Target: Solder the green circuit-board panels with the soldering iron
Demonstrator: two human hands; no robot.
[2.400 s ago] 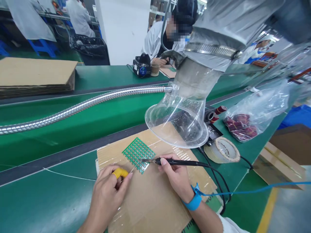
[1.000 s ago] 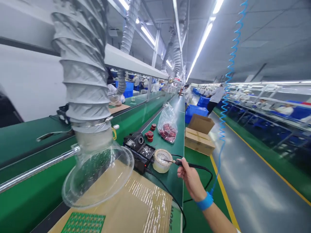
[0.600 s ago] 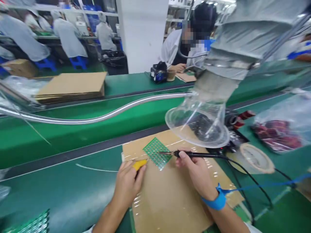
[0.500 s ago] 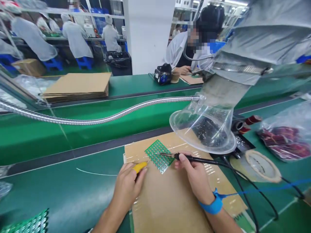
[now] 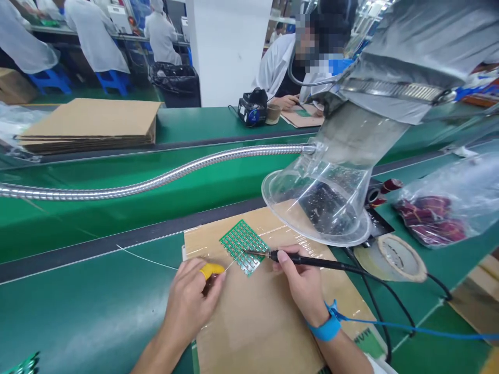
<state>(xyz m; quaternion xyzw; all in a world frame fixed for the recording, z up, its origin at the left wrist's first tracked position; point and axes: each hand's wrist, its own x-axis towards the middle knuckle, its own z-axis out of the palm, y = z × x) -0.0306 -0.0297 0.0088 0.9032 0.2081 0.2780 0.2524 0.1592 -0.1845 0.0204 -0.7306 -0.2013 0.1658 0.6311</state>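
Observation:
A green circuit board panel (image 5: 238, 240) with rows of small pads lies at an angle on a sheet of cardboard (image 5: 249, 322). My right hand (image 5: 302, 283), with a blue wrist strap (image 5: 327, 324), grips a black soldering iron (image 5: 307, 260). The iron's tip is over the middle of the panel; whether it touches cannot be told. Left of the panel, my left hand (image 5: 195, 291) pinches a thin solder wire (image 5: 230, 265), and its index finger wears a yellow finger cot (image 5: 211, 269). The wire's front end points at the panel near the iron's tip, while its tail trails leftward.
A clear fume hood (image 5: 317, 208) hangs at the right, joined to a metal flexible hose (image 5: 156, 179). Tape roll (image 5: 393, 257) and bagged red wires (image 5: 432, 218) lie right. Stacked cardboard (image 5: 93, 122) and a co-worker (image 5: 278, 65) are across the bench. More green boards (image 5: 27, 363) lie lower left.
The whole view has shifted, so most things appear further left. The iron's tip has moved slightly toward the panel's lower part, and the solder wire now reaches closer to it. Both hands keep their hold.

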